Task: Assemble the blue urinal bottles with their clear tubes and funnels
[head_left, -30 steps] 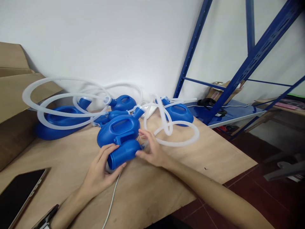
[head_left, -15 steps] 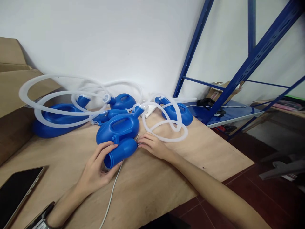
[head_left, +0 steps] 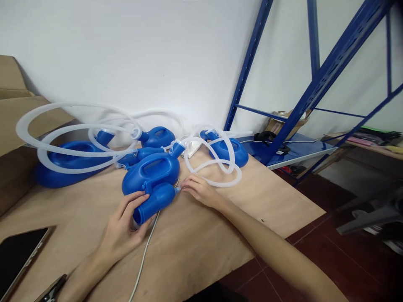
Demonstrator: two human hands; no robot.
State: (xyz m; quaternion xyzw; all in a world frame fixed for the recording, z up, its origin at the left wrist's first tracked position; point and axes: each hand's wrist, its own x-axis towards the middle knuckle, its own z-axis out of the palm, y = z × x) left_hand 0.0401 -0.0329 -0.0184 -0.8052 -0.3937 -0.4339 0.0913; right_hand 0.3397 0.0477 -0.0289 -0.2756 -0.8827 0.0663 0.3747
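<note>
A blue open-mouthed urinal funnel [head_left: 156,202] lies on the wooden table, its wide mouth toward me on the left. My left hand [head_left: 126,226] is wrapped around the mouth end, with the thumb below and the fingers on top. At the narrow far end sits a small translucent nozzle [head_left: 178,190]. My right hand [head_left: 200,191] pinches at that tip, its fingertips pressed together. Directly behind the funnel, a blue urinal bottle [head_left: 132,178] with a handle rests on the table. From its neck a white hose [head_left: 228,183] loops to the right.
More blue bottles [head_left: 71,178] with coiled hoses stand along the wall. A white power strip [head_left: 192,148] lies behind, and a white cable [head_left: 143,260] runs toward me. There is a phone [head_left: 19,260] at left, a cardboard box [head_left: 19,113] beyond it, and a blue shelf rack [head_left: 302,100] at right.
The view has shifted slightly, moving most things left. The translucent nozzle now shows between the funnel and my right fingertips. My left hand keeps its hold.
</note>
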